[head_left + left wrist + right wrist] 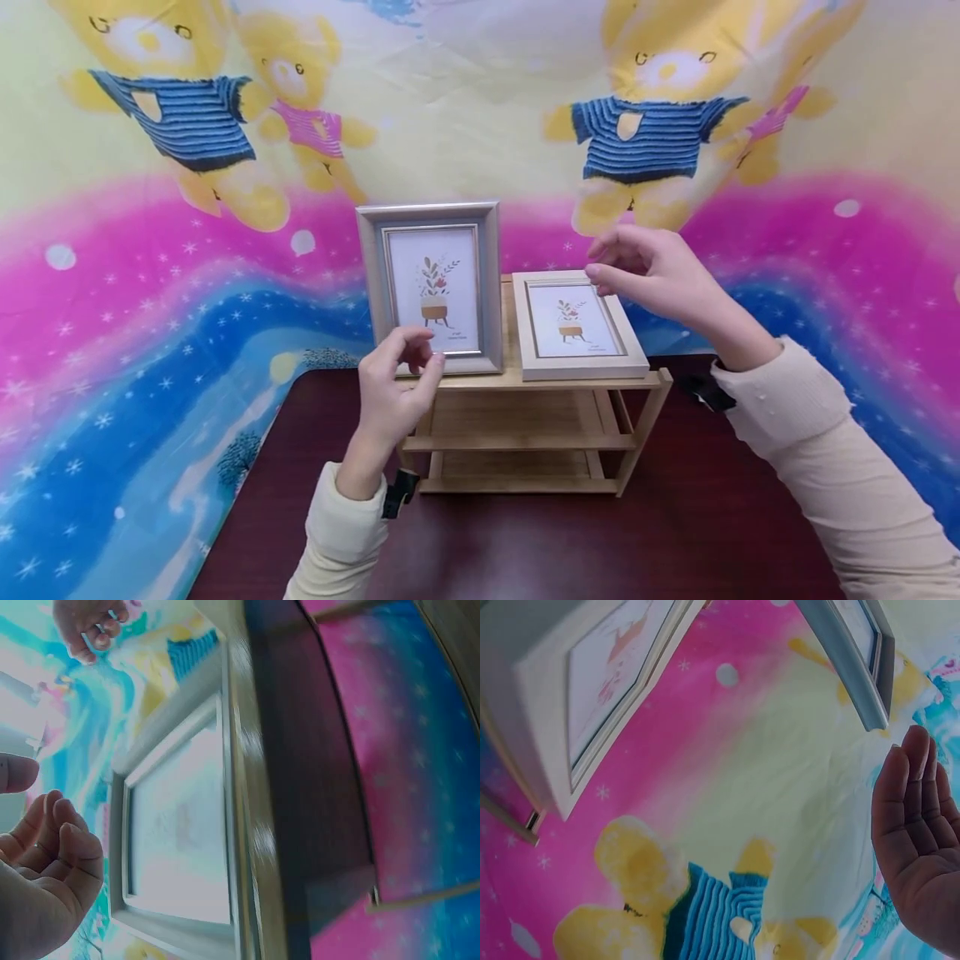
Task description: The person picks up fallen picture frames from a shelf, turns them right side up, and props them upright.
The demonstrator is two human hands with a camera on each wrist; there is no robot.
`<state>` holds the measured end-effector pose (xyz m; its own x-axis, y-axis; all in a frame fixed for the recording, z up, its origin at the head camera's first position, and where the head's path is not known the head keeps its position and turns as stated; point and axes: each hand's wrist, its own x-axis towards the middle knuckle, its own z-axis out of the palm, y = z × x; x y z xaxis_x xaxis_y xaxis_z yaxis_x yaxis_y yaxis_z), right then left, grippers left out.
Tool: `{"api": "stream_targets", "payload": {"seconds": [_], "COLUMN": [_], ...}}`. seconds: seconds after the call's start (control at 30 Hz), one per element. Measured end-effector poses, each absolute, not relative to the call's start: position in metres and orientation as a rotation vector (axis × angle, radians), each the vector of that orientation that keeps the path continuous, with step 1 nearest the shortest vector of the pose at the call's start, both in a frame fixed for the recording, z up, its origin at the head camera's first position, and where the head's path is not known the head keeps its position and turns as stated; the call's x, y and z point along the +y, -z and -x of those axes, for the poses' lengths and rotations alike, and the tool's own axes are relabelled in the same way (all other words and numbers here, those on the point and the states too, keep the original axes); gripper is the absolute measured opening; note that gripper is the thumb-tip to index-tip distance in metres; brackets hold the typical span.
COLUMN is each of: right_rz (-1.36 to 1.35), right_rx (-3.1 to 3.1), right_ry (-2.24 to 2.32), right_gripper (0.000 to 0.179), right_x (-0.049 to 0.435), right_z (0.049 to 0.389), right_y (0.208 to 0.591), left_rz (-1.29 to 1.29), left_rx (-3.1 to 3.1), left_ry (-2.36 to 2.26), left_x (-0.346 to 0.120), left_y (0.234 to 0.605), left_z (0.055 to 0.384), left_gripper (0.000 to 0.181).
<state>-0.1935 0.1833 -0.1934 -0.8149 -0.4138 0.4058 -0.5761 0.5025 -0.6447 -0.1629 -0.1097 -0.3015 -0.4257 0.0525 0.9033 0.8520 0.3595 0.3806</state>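
A grey picture frame (491, 283) stands upright on the left of a small wooden rack's top, with a potted plant print inside. Beside it a cream picture frame (528, 367) with a similar print lies tilted back on the same top. My left hand (393, 383) hovers before the grey frame's lower left corner, its fingers loosely curved and holding nothing. Above the cream frame's upper right corner is my right hand (652, 267), also with relaxed fingers and nothing held. The right wrist view shows its fingers (919, 795) extended, apart from both frames.
The wooden rack (525, 442) has lower shelves under its top and stands on a dark red table (480, 542). Behind and around the table hangs a colourful cloth (450, 108) printed with bears. Dark straps sit at both wrists.
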Motion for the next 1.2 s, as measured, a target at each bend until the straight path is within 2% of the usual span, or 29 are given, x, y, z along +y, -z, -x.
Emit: {"api": "stream_targets", "payload": {"seconds": [0.33, 0.67, 0.97, 1.2], "right_rz": [-0.640, -0.449, -0.276, -0.177], "right_rx": [-2.692, -2.844, -2.960, -3.066], "right_ry": [-1.136, -1.072, -1.152, -1.280], "right_gripper": [0.027, 0.047, 0.072, 0.076], "right_x": [0.207, 0.226, 0.240, 0.243], "right_z": [0.197, 0.227, 0.266, 0.286], "right_y": [0.206, 0.226, 0.252, 0.271], "left_rz": [0.868, 0.688, 0.529, 0.390], "left_rx": [-1.835, -2.158, -2.396, -2.482], "left_ry": [1.199, 1.073, 0.859, 0.825], "left_x": [-0.065, -0.020, 0.008, 0.021], "left_y": [0.301, 0.306, 0.310, 0.315], "left_z": [0.160, 0.157, 0.161, 0.164], "left_gripper": [0.031, 0.074, 0.085, 0.087]}}
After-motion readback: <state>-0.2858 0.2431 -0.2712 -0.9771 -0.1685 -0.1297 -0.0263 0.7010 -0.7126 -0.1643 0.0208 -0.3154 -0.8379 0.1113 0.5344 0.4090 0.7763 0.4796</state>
